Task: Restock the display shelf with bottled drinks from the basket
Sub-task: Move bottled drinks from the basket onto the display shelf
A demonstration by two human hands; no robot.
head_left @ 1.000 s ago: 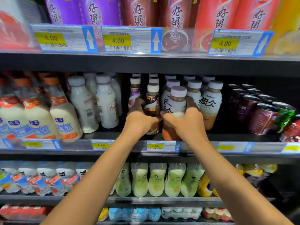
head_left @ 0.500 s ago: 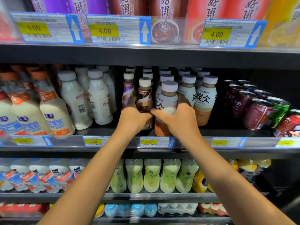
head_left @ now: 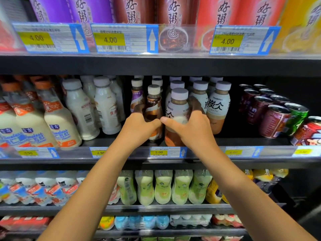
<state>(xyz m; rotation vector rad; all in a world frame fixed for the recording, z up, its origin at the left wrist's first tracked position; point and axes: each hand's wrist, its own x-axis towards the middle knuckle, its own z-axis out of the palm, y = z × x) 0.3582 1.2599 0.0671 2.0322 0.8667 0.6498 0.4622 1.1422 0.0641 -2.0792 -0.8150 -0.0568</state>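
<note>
Bottled drinks [head_left: 199, 94] are standing in rows on the middle shelf [head_left: 217, 161], and the person is reaching up to two of them at its front edge. The left hand [head_left: 139, 129] is gripping the brown-labelled bottle [head_left: 153, 105] low on its body, fingers curling round the far side and the thumb lying across the front. The right hand [head_left: 192, 131] is gripping the white-labelled latte bottle [head_left: 178, 108] the same way, fingers wrapping behind it. Both bottles are standing upright, just beside each other, right above the 5.00 price tag [head_left: 166, 152], and the two thumb tips are nearly meeting between them. More latte bottles [head_left: 218, 105] are lining up behind and to the right. White milk bottles [head_left: 106, 108] are sitting to the left, and dark cans [head_left: 276, 120] are lying well off to the right. Pale green bottles [head_left: 163, 186] are filling the shelf below, between the forearms.
</note>
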